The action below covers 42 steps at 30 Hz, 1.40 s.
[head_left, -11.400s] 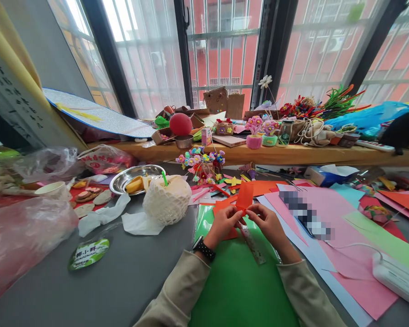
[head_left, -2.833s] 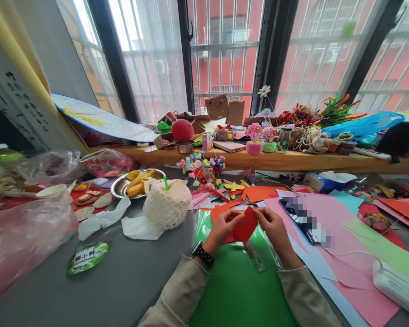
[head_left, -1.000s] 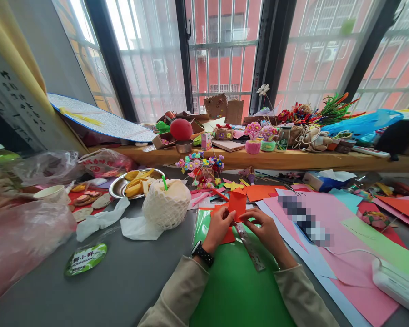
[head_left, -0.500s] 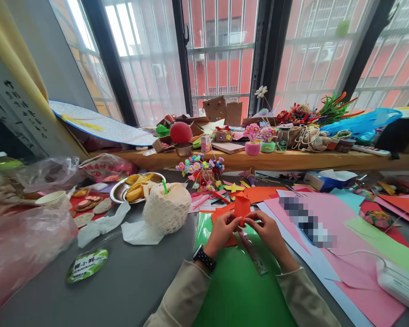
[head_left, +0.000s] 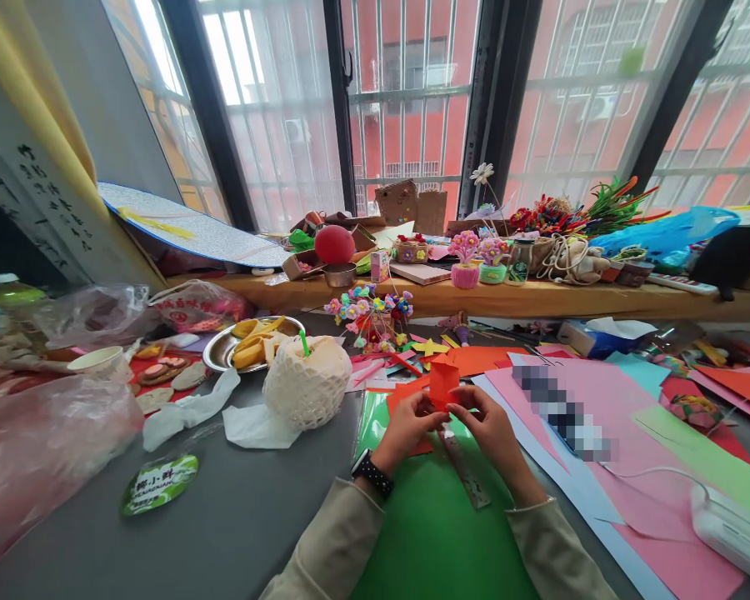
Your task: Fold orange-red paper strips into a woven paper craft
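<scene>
Your left hand (head_left: pixel 406 427) and right hand (head_left: pixel 489 423) pinch the orange paper (head_left: pixel 443 382) low, near the green sheet (head_left: pixel 447 542), toward the tabletop's (head_left: pixel 243 517) far edge. Aligning edges before pressing should give you cleaner creases.

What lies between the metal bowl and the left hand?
Head view: a netted white item with a green straw, then the green mat beneath the left hand.
</scene>
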Each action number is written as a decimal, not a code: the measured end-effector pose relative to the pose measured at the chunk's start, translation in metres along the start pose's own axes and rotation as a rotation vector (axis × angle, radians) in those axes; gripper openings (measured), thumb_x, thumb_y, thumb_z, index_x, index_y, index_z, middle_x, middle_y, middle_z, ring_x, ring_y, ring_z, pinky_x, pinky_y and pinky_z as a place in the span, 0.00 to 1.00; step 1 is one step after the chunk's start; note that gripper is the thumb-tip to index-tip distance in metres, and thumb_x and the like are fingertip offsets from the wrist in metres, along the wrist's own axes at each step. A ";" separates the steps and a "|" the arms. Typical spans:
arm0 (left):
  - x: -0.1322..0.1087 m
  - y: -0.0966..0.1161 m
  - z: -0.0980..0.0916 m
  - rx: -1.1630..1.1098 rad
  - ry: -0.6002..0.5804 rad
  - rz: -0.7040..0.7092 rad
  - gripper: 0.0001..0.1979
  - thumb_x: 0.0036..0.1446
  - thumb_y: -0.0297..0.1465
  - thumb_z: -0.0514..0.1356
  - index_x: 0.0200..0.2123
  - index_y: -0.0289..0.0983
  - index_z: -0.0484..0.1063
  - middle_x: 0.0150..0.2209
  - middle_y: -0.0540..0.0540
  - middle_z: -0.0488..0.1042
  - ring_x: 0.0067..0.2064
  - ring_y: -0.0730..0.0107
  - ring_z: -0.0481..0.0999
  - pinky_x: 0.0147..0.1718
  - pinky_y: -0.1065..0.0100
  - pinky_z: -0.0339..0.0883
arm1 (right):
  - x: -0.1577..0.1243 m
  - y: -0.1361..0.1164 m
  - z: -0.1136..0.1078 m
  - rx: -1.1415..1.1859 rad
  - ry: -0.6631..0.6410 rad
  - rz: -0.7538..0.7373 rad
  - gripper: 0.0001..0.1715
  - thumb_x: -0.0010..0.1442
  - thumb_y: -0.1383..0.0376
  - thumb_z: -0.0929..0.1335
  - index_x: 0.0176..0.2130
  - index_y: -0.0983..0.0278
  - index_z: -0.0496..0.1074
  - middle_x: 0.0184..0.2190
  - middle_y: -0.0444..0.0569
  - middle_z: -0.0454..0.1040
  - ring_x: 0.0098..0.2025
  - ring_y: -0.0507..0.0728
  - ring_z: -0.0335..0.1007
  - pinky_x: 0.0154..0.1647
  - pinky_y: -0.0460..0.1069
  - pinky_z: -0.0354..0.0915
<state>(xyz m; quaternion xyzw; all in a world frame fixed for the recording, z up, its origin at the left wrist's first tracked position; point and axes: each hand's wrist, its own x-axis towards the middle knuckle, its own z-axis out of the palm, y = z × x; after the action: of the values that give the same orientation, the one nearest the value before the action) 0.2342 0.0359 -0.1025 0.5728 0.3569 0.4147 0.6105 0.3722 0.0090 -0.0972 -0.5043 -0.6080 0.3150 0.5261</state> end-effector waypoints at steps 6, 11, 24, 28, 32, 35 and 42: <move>-0.003 0.007 0.002 -0.060 0.017 0.002 0.18 0.35 0.33 0.62 0.32 0.31 0.66 0.25 0.47 0.69 0.25 0.75 0.68 0.26 0.72 0.62 | 0.002 0.006 0.002 0.193 0.061 0.069 0.24 0.43 0.56 0.66 0.39 0.64 0.60 0.28 0.48 0.69 0.31 0.55 0.66 0.28 0.48 0.62; -0.003 0.005 0.001 -0.094 -0.022 0.022 0.20 0.36 0.33 0.62 0.35 0.32 0.65 0.28 0.45 0.70 0.29 0.71 0.70 0.28 0.71 0.62 | 0.000 0.003 0.000 0.140 -0.074 0.101 0.17 0.47 0.56 0.63 0.31 0.67 0.67 0.28 0.49 0.70 0.30 0.55 0.65 0.29 0.48 0.62; -0.004 0.007 0.003 -0.039 -0.008 -0.017 0.18 0.37 0.35 0.61 0.34 0.31 0.66 0.27 0.45 0.70 0.26 0.73 0.69 0.25 0.73 0.61 | -0.001 -0.001 0.000 0.024 -0.029 0.058 0.17 0.48 0.56 0.62 0.29 0.68 0.69 0.25 0.49 0.70 0.28 0.54 0.65 0.29 0.47 0.60; -0.005 0.009 0.003 -0.029 -0.010 -0.004 0.18 0.38 0.36 0.60 0.32 0.30 0.69 0.28 0.44 0.71 0.27 0.72 0.69 0.27 0.71 0.62 | -0.002 -0.002 0.000 0.037 -0.033 0.065 0.18 0.48 0.55 0.62 0.29 0.67 0.69 0.26 0.50 0.71 0.28 0.55 0.65 0.28 0.47 0.60; -0.005 0.006 0.002 -0.043 0.000 0.007 0.17 0.38 0.36 0.60 0.31 0.29 0.70 0.27 0.43 0.71 0.28 0.71 0.69 0.29 0.71 0.62 | -0.001 0.001 0.001 0.021 -0.028 0.077 0.18 0.47 0.54 0.62 0.27 0.67 0.69 0.25 0.49 0.72 0.28 0.55 0.65 0.27 0.46 0.60; -0.005 0.006 0.001 -0.052 -0.001 0.005 0.17 0.38 0.36 0.60 0.31 0.29 0.70 0.27 0.43 0.71 0.28 0.71 0.69 0.29 0.70 0.62 | -0.002 0.001 0.001 0.016 -0.038 0.071 0.18 0.48 0.54 0.62 0.27 0.66 0.69 0.25 0.49 0.71 0.28 0.54 0.65 0.27 0.46 0.59; -0.004 0.006 0.000 -0.012 -0.008 -0.015 0.18 0.38 0.37 0.60 0.31 0.30 0.70 0.27 0.44 0.71 0.27 0.73 0.68 0.28 0.71 0.61 | -0.002 -0.002 0.000 -0.031 -0.053 0.052 0.16 0.49 0.56 0.61 0.25 0.67 0.68 0.23 0.48 0.70 0.26 0.53 0.63 0.26 0.45 0.58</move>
<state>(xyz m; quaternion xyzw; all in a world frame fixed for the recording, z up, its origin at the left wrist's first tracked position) 0.2323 0.0327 -0.0971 0.5680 0.3563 0.4097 0.6185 0.3718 0.0066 -0.0954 -0.5194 -0.6133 0.3325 0.4935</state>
